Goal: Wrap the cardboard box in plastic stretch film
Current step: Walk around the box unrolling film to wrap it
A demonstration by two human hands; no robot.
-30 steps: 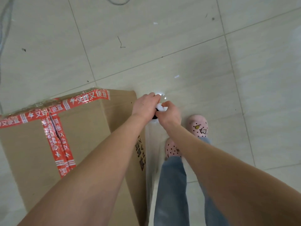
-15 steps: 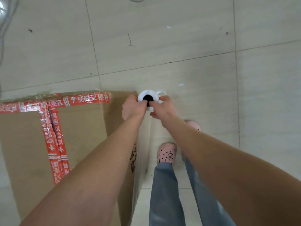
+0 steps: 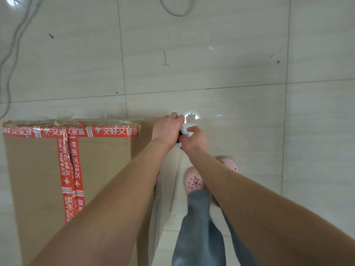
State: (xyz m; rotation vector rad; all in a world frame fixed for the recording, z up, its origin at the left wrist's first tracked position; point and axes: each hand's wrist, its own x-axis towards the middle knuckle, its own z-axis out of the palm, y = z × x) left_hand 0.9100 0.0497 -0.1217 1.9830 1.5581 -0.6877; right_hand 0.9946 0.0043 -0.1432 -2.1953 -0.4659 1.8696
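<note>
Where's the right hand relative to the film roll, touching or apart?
Touching. The head view shows the right hand pinching the white top end of the film roll, no gap; the left hand grips it too.

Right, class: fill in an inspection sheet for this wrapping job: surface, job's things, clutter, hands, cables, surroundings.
Surface: pale tiled floor, grey grout lines.
Job's things: cardboard box sealed with red printed tape; stretch film roll at its far right corner; film stretched down the box's right side.
Clutter: small white scraps and dark specks on the floor.
Hands: left hand and right hand both grip the roll.
Cables: grey cable at the left; another loop at the top.
Surroundings: pink clogs, blue jeans; nothing else seen.
</note>
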